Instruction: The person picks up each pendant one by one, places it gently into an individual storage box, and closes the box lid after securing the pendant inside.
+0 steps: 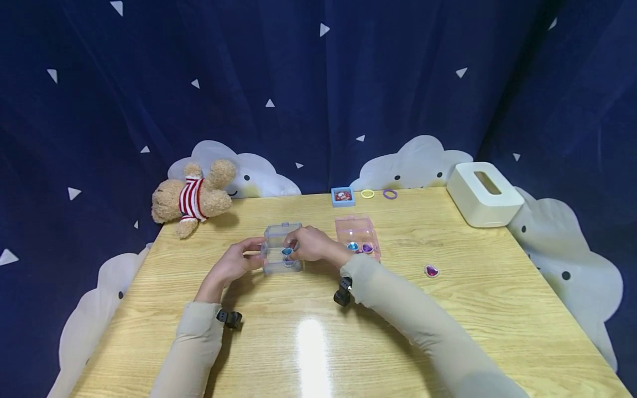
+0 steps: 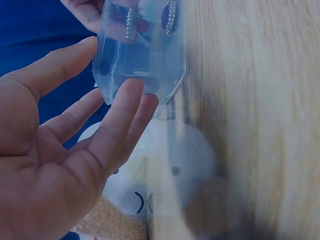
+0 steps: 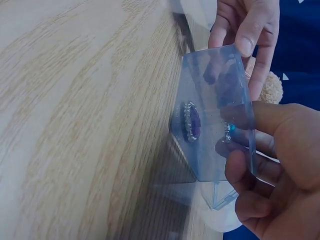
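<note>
The right hand [image 1: 311, 244] pinches a blue gem [image 1: 287, 251] inside a clear blue box [image 1: 275, 270], a purple gem [image 3: 194, 122] lying near its fingertips. Opposite, the left hand [image 1: 236, 262], fingers loosely spread, touches the box's end wall. From here the blue gem looks light, hard and slick, best gripped by its beaded rim; the box seems stiff, perhaps brittle, best steadied at its edges. Right of the right hand, a pink box [image 1: 354, 223] and a magenta gem [image 1: 432, 271] rest on the tabletop [image 1: 388, 342].

Blue box [image 1: 275, 254] partly hidden by right hand [image 1: 312, 244], sleeves [image 1: 191, 344] cropped
</note>
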Tool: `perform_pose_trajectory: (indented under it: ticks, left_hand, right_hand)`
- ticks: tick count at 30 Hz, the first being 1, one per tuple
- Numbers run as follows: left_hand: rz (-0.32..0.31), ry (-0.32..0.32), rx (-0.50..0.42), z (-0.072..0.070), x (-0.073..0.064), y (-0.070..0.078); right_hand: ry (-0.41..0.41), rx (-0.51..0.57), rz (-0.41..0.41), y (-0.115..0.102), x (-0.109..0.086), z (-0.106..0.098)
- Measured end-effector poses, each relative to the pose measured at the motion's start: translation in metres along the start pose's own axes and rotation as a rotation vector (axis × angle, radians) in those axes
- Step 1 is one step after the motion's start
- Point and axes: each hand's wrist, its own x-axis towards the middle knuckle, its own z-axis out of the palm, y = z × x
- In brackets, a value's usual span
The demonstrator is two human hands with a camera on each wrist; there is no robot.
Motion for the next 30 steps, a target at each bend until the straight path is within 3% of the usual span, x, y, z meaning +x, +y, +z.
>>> perform_pose_trajectory:
  ticks: [16,25,30]
  left_hand:
    - [-0.009,-0.003,-0.003,0.0002,0.0008,-0.0002]
    - [-0.002,-0.003,-0.001,0.0004,0.0007,0.0001]
    - [-0.002,-0.002,0.01,0.0001,0.0006,0.0007]
  right_hand:
    - [-0.038,-0.1,0.047,-0.0029,0.0068,0.0042]
    - [-0.018,-0.068,0.052,-0.0037,0.0049,0.0029]
    - [0.002,0.002,0.039,-0.0006,0.0021,-0.0007]
